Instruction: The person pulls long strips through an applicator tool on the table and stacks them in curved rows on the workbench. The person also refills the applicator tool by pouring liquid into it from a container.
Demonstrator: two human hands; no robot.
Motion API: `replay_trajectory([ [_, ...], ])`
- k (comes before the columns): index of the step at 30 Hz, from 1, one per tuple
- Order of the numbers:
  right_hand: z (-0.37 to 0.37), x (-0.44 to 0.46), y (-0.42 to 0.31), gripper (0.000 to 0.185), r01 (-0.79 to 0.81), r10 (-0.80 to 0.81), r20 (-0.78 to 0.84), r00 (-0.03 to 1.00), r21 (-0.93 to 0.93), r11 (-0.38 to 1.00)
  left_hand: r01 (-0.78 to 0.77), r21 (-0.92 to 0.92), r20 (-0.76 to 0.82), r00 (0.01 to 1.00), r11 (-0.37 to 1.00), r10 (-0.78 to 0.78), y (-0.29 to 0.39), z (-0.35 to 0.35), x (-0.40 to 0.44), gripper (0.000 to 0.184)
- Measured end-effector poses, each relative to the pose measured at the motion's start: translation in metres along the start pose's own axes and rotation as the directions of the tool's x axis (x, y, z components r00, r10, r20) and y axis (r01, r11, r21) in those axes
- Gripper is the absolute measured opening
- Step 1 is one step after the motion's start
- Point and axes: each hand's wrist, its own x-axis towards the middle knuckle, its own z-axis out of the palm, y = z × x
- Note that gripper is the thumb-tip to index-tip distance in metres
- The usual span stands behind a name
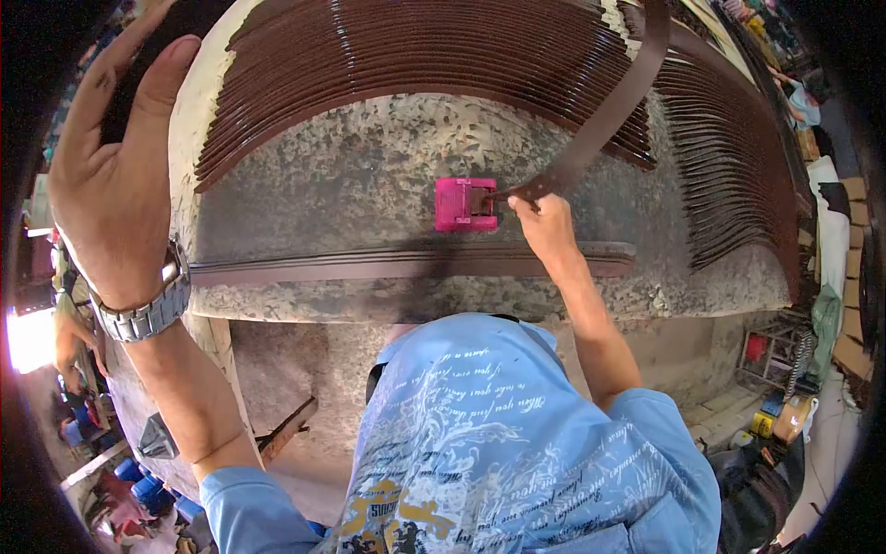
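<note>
My right hand [546,226] is closed on one end of a long brown strap [604,125], which curves up and out of view at the top. Small dark spots show near the gripped end. Just left of these fingers sits a small pink box [452,204] with an open section. A thin dark piece reaches from my fingers to the box; whether it is the strap's tip or a tool, I cannot tell. Raised at the upper left, my left hand [120,203] has its thumb spread and holds nothing I can see. Its fingertips are partly cut off.
Rows of brown straps [415,55] cover the far side of the stained worktable [305,208], with another bunch [729,157] at right. Several stacked straps [397,264] lie along the near edge. A metal rack [775,355] stands at lower right. Other people are at both sides.
</note>
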Motion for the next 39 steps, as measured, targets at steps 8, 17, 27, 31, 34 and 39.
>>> replay_trajectory([
  [8, 0.014, 0.029, -0.015, 0.030, -0.101, 0.098, 0.024, 0.995, 0.272, 0.957, 0.050, -0.048, -0.025, 0.998, 0.998, -0.051, -0.012, -0.005, -0.017, 0.026],
  [17, -0.013, 0.019, -0.041, 0.027, 0.124, -0.112, 0.070, 0.991, -0.213, 0.969, 0.006, 0.220, -0.003, 1.000, 0.975, -0.005, -0.139, -0.046, -0.050, 0.031],
  [27, -0.147, -0.063, 0.065, 0.022, 0.011, -0.020, -0.004, 1.000, -0.697, 0.717, 0.120, 0.317, 0.661, 0.683, 0.941, -0.310, -0.294, -0.012, -0.191, 0.024],
  [31, -0.128, -0.100, 0.108, 0.017, 0.161, -0.044, 0.194, 0.980, -0.643, 0.749, -0.008, 0.459, 0.805, 0.428, 0.889, -0.412, -0.314, 0.070, -0.278, 0.017],
  [34, -0.072, -0.107, 0.053, 0.024, 0.108, 0.009, 0.202, 0.979, -0.560, 0.822, -0.026, 0.515, 0.832, 0.258, 0.857, -0.492, -0.361, 0.083, -0.292, 0.017],
  [39, 0.038, -0.073, -0.029, 0.021, 0.232, -0.167, 0.182, 0.969, -0.436, 0.869, 0.147, 0.585, 0.632, 0.533, 0.798, -0.562, -0.389, 0.127, -0.297, 0.044],
])
